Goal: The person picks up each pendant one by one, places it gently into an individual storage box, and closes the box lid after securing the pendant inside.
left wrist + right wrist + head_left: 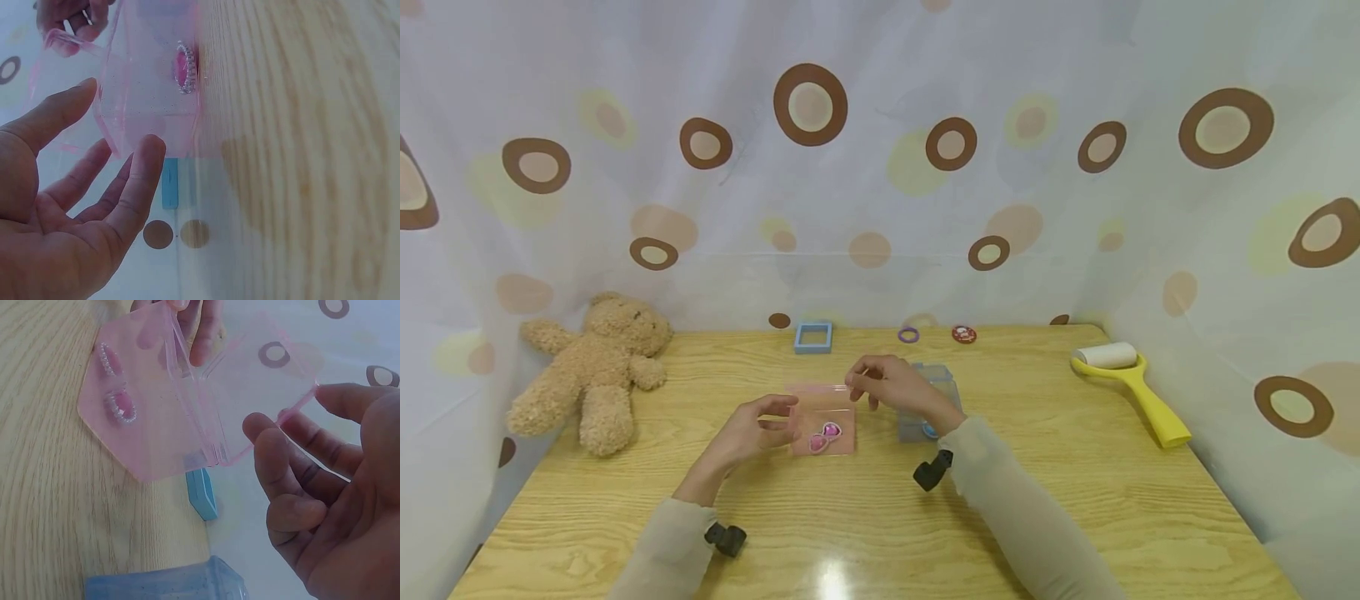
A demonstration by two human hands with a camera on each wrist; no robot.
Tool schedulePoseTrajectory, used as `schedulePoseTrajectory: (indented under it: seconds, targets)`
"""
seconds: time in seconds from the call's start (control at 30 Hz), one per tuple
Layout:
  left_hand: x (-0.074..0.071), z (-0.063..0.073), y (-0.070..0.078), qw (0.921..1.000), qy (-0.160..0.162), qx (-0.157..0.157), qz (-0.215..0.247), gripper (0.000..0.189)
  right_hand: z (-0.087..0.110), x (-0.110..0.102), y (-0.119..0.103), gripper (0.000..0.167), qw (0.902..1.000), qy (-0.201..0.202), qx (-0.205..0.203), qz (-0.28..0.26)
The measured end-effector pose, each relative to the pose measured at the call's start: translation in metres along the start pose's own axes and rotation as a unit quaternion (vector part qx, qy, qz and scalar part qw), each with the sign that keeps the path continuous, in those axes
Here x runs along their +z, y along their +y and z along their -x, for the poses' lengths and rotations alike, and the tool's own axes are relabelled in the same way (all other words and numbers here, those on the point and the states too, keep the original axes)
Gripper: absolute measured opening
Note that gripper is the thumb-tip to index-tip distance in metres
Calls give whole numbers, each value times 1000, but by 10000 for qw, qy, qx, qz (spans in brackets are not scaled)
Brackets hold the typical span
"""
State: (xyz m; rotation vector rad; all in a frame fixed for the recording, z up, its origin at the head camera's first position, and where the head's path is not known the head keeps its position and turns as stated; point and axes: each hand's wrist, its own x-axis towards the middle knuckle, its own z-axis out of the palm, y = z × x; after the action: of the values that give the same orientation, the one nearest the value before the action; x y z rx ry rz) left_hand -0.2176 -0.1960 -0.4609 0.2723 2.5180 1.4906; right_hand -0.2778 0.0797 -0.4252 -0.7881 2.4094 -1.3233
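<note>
A clear pink plastic box (822, 417) stands on the table with its hinged lid (256, 387) raised. Inside lies a pink ornament (826, 437) of two heart shapes edged with pearl-like beads. My right hand (891, 383) pinches the edge of the lid between thumb and fingers, seen closely in the right wrist view. At the box's left side is my left hand (760, 429), fingers loosely spread and thumb apart. Its fingertips (150, 147) are close to the box wall; whether they touch it I cannot tell.
A clear blue box (951, 392) with a blue item inside sits partly behind my right wrist. Along the back lie a blue square frame (813, 337), a purple ring (908, 335) and a red disc (964, 334). A teddy bear (598, 367) sits left, a yellow-handled lint roller (1138, 392) right.
</note>
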Motion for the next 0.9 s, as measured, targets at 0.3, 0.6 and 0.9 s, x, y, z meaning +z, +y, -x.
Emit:
schedulePoseTrajectory:
  seconds: [0.3,0.6,0.9]
  targets:
    - [-1,3,1,9990,-49,-105,423,69,5,3,1,19,9976,-411,118,542]
    - [-5,3,0,9953,-392,-105,882,71,1,12,7,30,9911,-374,-280,1246]
    - [-5,1,-1,9953,-346,-112,895,62,-2,21,9,31,9833,-248,-257,1784]
